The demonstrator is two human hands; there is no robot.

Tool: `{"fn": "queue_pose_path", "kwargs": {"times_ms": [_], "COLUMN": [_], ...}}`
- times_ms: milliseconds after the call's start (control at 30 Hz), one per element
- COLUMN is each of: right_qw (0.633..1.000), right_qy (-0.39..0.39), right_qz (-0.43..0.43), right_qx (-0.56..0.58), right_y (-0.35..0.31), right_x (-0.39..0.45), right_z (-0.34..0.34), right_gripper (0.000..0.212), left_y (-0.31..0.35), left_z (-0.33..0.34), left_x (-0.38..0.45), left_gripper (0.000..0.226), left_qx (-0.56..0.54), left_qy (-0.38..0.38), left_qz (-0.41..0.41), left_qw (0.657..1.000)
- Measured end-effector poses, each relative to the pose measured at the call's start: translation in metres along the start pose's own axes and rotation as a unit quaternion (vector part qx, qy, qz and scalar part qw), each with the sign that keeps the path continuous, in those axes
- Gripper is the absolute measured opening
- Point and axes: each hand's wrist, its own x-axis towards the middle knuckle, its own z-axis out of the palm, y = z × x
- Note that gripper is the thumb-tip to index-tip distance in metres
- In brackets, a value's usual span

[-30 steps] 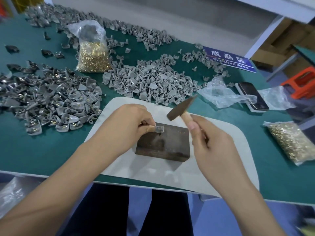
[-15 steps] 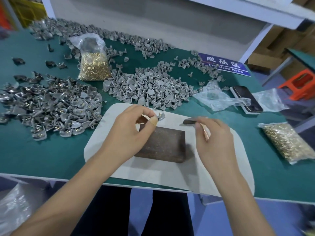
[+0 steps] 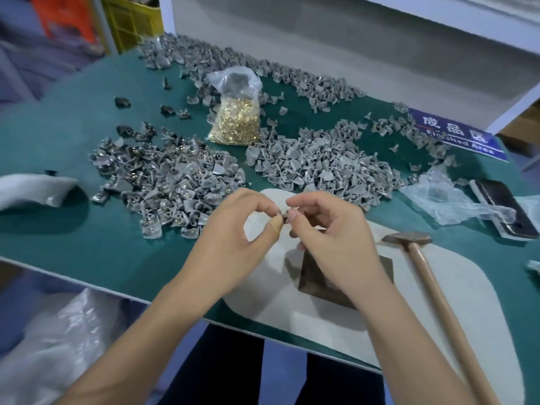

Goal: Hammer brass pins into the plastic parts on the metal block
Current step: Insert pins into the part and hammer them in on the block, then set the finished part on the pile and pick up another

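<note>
Both hands meet above the white mat [image 3: 455, 290]. My left hand [image 3: 233, 238] and my right hand [image 3: 327, 229] each pinch a small grey plastic part [image 3: 284, 215] between fingertips; most of it is hidden. The dark metal block [image 3: 318, 283] lies on the mat under my right wrist, partly covered. The hammer [image 3: 429, 276], with a wooden handle, lies on the mat to the right, held by no hand. A clear bag of brass pins [image 3: 236, 121] stands on the green table behind.
Two heaps of grey plastic parts lie ahead: one at the left [image 3: 172, 182], one at centre right [image 3: 321, 162]. A phone [image 3: 502, 209] and crumpled clear plastic [image 3: 444, 200] sit at the right. A blue sign [image 3: 455, 135] lies at the back right. The table's front edge runs below my forearms.
My right hand has let go of the hammer, which now lies on the mat. That hand moved left to join my left hand on the small part, lifted off the block.
</note>
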Motion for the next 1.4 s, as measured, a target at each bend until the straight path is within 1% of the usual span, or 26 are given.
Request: {"fn": "queue_pose_path", "kwargs": {"times_ms": [100, 167, 233, 333, 500, 633, 733, 800, 833, 933, 1000, 1100, 1167, 1300, 1400], "right_qw": [0.999, 0.999, 0.997, 0.994, 0.991, 0.99, 0.989, 0.978, 0.968, 0.938, 0.93, 0.931, 0.933, 0.927, 0.92], "right_qy": [-0.024, -0.027, -0.029, -0.046, -0.052, -0.041, 0.018, 0.047, 0.046, 0.009, -0.03, -0.079, -0.092, -0.115, -0.129], "right_qz": [-0.012, -0.017, -0.027, -0.023, -0.015, -0.011, 0.007, 0.01, 0.019, 0.068, 0.083, 0.1, 0.098, 0.087, 0.063], "right_qx": [-0.017, -0.042, -0.073, -0.101, -0.12, -0.136, -0.147, -0.202, -0.246, -0.34, -0.355, -0.341, -0.334, -0.347, -0.364], "right_y": [-0.003, 0.0, 0.004, 0.011, 0.016, 0.02, 0.025, 0.029, 0.032, 0.037, 0.041, 0.045, 0.047, 0.05, 0.053], "right_x": [0.018, 0.029, 0.037, 0.044, 0.05, 0.056, 0.063, 0.066, 0.067, 0.065, 0.064, 0.061, 0.061, 0.062, 0.062], "right_z": [0.018, 0.028, 0.035, 0.045, 0.057, 0.053, 0.027, 0.0, -0.012, -0.041, -0.047, -0.048, -0.05, -0.051, -0.054], "right_gripper": [0.014, 0.013, 0.013, 0.015, 0.016, 0.016, 0.013, 0.014, 0.016, 0.02, 0.022, 0.014, 0.014, 0.025, 0.023], "left_y": [-0.016, -0.028, -0.039, -0.051, -0.058, -0.058, -0.056, -0.053, -0.049, -0.037, -0.028, -0.021, -0.019, -0.02, -0.021], "left_z": [-0.022, -0.035, -0.045, -0.054, -0.056, -0.056, -0.058, -0.058, -0.057, -0.04, -0.023, -0.001, 0.009, 0.019, 0.027], "left_x": [0.007, 0.012, 0.015, 0.016, 0.016, 0.016, 0.017, 0.018, 0.02, 0.026, 0.029, 0.029, 0.03, 0.03, 0.035], "left_gripper": [0.009, 0.009, 0.009, 0.011, 0.011, 0.013, 0.014, 0.012, 0.011, 0.008, 0.007, 0.008, 0.007, 0.007, 0.007], "left_qx": [0.061, 0.133, 0.19, 0.216, 0.251, 0.25, 0.238, 0.22, 0.207, 0.154, 0.119, 0.082, 0.076, 0.088, 0.092], "left_qy": [0.033, 0.083, 0.118, 0.126, 0.123, 0.119, 0.115, 0.123, 0.128, 0.11, 0.082, 0.055, 0.052, 0.036, 0.01], "left_qz": [-0.014, -0.025, -0.053, -0.096, -0.102, -0.094, -0.078, -0.047, -0.026, 0.025, 0.03, 0.031, 0.03, 0.015, -0.005], "left_qw": [0.997, 0.987, 0.973, 0.963, 0.955, 0.956, 0.961, 0.967, 0.97, 0.982, 0.989, 0.995, 0.995, 0.995, 0.996]}}
